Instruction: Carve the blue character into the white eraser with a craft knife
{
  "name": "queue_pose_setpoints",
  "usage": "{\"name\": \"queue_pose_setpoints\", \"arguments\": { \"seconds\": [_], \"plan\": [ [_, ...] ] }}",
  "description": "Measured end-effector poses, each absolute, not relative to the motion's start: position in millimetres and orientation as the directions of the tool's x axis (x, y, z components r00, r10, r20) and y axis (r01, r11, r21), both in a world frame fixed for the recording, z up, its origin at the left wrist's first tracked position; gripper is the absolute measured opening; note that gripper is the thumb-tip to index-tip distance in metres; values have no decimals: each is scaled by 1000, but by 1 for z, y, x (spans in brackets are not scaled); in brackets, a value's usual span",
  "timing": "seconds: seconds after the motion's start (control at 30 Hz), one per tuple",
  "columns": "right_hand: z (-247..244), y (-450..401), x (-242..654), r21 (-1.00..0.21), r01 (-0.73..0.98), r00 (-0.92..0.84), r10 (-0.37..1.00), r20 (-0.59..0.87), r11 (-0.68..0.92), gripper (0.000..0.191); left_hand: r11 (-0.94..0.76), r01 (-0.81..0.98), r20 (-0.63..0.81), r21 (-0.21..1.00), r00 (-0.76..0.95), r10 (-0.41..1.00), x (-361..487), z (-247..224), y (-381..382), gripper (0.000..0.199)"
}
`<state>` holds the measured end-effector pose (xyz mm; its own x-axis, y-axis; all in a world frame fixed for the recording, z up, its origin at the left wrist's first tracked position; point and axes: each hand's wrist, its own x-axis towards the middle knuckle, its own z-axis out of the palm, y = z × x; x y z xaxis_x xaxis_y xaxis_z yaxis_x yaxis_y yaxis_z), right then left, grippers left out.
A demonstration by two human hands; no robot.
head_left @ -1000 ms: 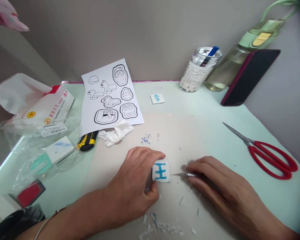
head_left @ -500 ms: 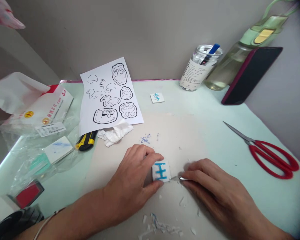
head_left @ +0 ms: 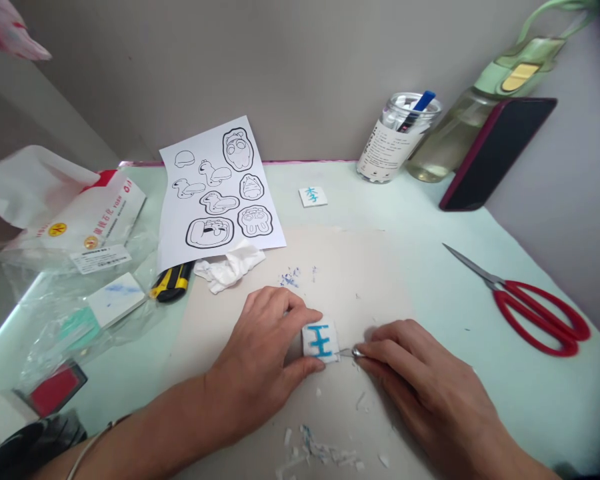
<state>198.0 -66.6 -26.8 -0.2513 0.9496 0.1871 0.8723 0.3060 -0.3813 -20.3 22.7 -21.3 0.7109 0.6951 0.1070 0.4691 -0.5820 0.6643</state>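
Note:
A small white block [head_left: 321, 342] with a raised blue character lies on the grey-beige mat [head_left: 345, 267]. My left hand [head_left: 275, 340] pinches it from the left, thumb at its lower edge and fingers at its upper edge. My right hand [head_left: 415, 373] is closed around a small carving knife [head_left: 347, 353], whose thin blade points left and touches the block's lower right side. Most of the handle is hidden by my fingers. White shavings [head_left: 325, 453] are scattered below the block.
Red-handled scissors [head_left: 535, 313] lie right. Behind stand a pen jar [head_left: 387, 147], a bottle [head_left: 440, 133] and a phone [head_left: 497, 153]. Another white tile [head_left: 313, 196] lies farther back. Left are a drawing sheet [head_left: 180, 227], tissue [head_left: 230, 267], yellow-black cutter [head_left: 173, 283] and red ink pad [head_left: 57, 389].
The blade tip has moved slightly up and left, onto the block's lower right part. My left hand keeps its grip on the block. The whole view has shifted a little.

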Motion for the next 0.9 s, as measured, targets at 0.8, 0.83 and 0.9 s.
{"name": "queue_pose_setpoints", "arguments": {
  "seconds": [0.8,0.83,0.9],
  "plan": [
    [-26,-66,187,-349,892,-193,940,281,288,10,-573,458,118,680,702,702,-19,-22,23,36],
    [-26,-66,186,-351,891,-193,941,279,287,10,-573,459,116,679,703,701,-19,-22,23,36],
    [-25,-65,186,-352,892,-190,941,279,284,11,-573,462,117,677,701,703,-20,-22,23,37]
  ]
}}
